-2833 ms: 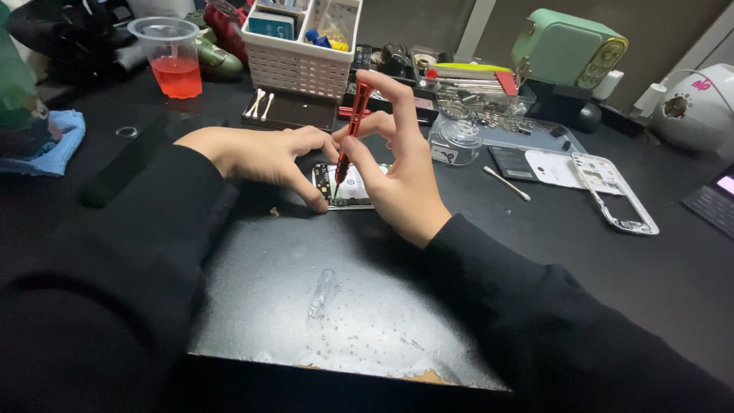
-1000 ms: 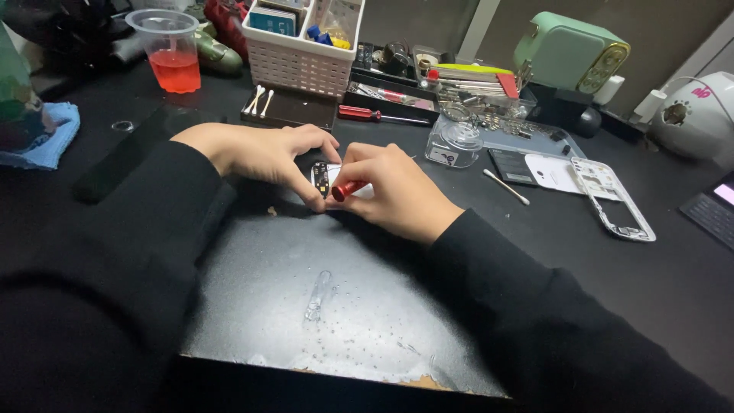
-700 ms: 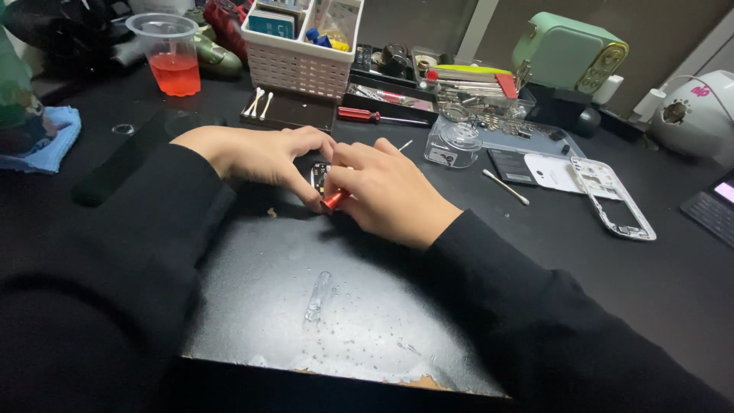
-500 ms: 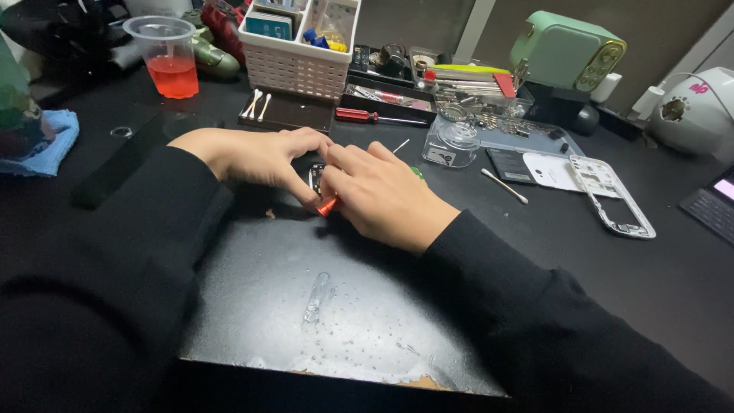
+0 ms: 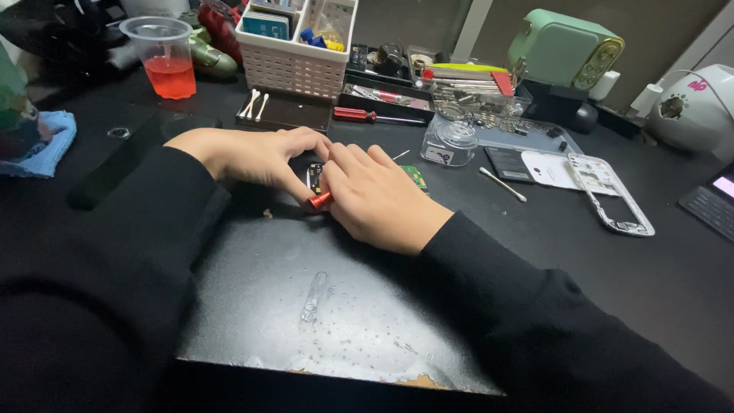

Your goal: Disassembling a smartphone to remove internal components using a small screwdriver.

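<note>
Right hand (image 5: 382,200) lies palm-down, curled around a red screwdriver (image 5: 319,200); left hand (image 5: 256,155) pinches the small board (image 5: 314,174).

Small phone board and red screwdriver sitting between two hands

The phone board (image 5: 314,177) is lying flat on the dark mat (image 5: 290,298), mostly hidden, a green circuit edge (image 5: 414,177) poking out past the knuckles. The red screwdriver (image 5: 319,200) is lying low and almost level, only its round red end showing at the board's near edge.
</note>
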